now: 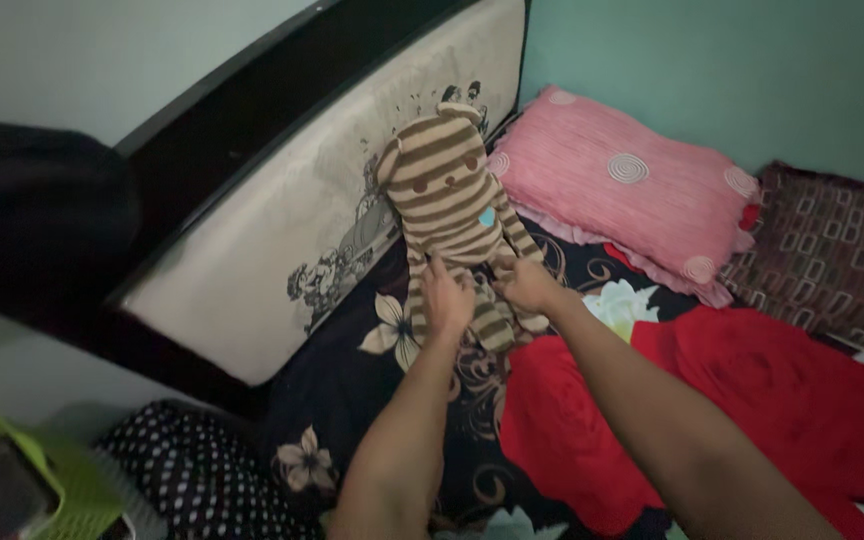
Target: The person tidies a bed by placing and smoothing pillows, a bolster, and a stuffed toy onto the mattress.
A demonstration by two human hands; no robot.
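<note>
Striped plush toy (pixel 452 190) in beige and brown, leaning upright against the headboard (pixel 282 230) of the bed (pixel 352 390), head up, small blue heart on the chest. Left hand (pixel 448 298) laid on the lower body of the toy, fingers (pixel 439 275) close together and curled down over the fabric, seen from the back of the hand, so hard to tell how firm the grip is. Right hand (pixel 527 285) just beside, on the toy's lower right side, fingers bent and closed around a striped leg or edge of the plush; exact pinch hidden by the knuckles. Both forearms stretched forward from the bottom of the view, nearly parallel, hands close to each other but not touching. Under the toy, dark bedsheet with pale flowers. Red blanket (pixel 712 400) crumpled to the right of the arms. Pink pillow (pixel 622 190) with spiral marks near the toy's right side, against the green wall, and dark patterned pillow (pixel 832 255) further right. Dotted black cloth (pixel 192 470) and green basket (pixel 42 480) at the lower left, well apart from the hands.
</note>
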